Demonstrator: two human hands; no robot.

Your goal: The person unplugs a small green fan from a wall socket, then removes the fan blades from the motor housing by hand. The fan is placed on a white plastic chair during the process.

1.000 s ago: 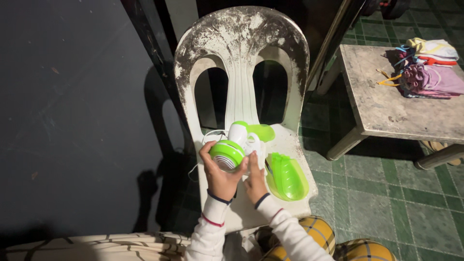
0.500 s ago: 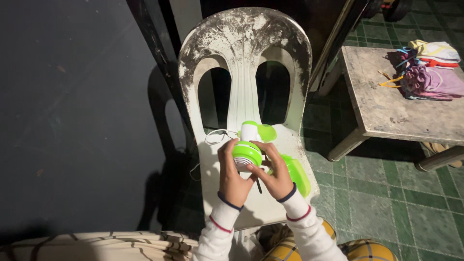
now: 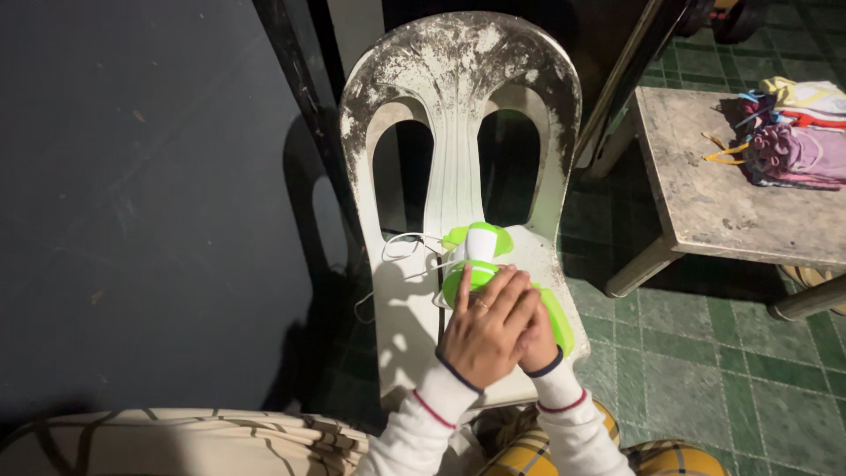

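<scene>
**Both hands closed over green-and-white device on chair seat**

The left hand [image 3: 486, 330] lay cupped over the round lime-green and white plastic handheld device [image 3: 471, 264], fingers wrapped on its head. The right hand [image 3: 539, 335] pressed against it from beside, mostly covered; its hold could not be determined. The device stood above the seat of the stained white plastic chair [image 3: 458, 97], a thin white cord [image 3: 401, 249] trailing left. A lime-green plastic cover [image 3: 558, 319] lay just beside the hands. A worn grey table [image 3: 705, 194] with folded cloths [image 3: 797, 132] stood well apart.
</scene>
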